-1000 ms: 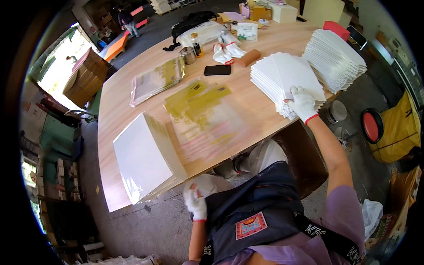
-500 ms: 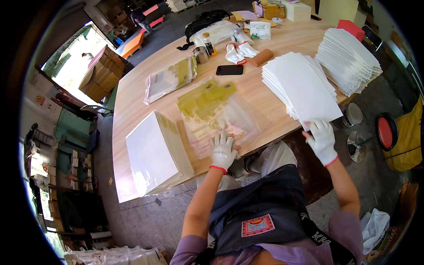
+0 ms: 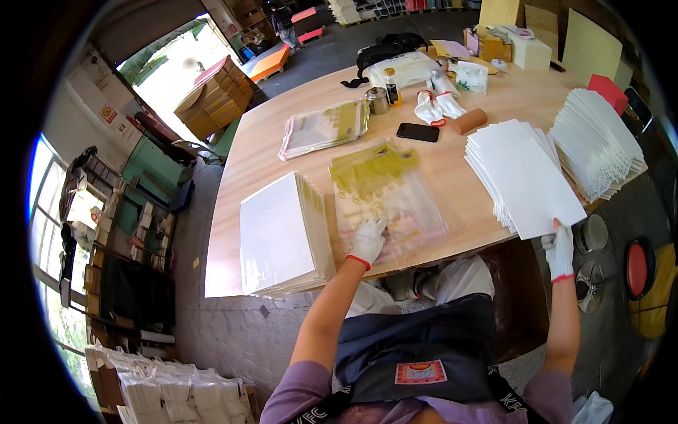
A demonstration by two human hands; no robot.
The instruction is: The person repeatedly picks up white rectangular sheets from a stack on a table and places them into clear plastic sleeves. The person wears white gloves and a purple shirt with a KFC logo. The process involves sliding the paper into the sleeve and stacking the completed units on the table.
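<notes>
My left hand [image 3: 369, 240], in a white knit glove with a red cuff, lies on a spread of clear plastic bags [image 3: 424, 196] with olive-gold printing. Its fingers are stretched forward, slightly bent, on the bags' near part. At the near corner of a fanned stack of white boards, my right hand [image 3: 558, 251] pinches the top white board [image 3: 526, 185], bare fingertips showing on its upper side. The rest of that hand's grip is hidden from above. Left of the loose bags stands a thick pile of white boards in clear bags [image 3: 277, 230].
Another stack of plastic bags [image 3: 321, 128] lies farther back. A phone [image 3: 418, 132], brown roll [image 3: 469, 121], spare gloves [image 3: 439, 107], metal pot [image 3: 377, 101] and bottle [image 3: 392, 86] stand beyond. A second stack of white boards [image 3: 597, 145] sits at right, beside a red box [image 3: 608, 95].
The view has turned, so the table appears farther right and lower. My right hand has closed on the top board's near corner. My left hand stays on the bags, its fingers less spread.
</notes>
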